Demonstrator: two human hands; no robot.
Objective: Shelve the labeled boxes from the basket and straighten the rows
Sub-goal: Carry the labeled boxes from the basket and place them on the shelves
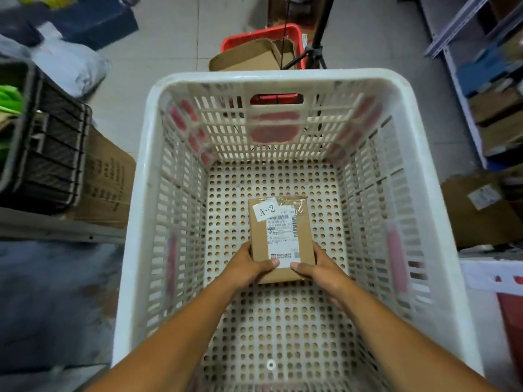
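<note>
Now both hands, left hand and right hand, pinch the box (marked A-2) with fingers at its six o'clock end, mid-basket; gripped only there, it could tip and drop.

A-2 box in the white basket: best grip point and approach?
Grip the near end of the A-2 box by its two long sides, coming from above. It lies flat, alone in the white basket. The left hand and right hand already clamp there.
</note>
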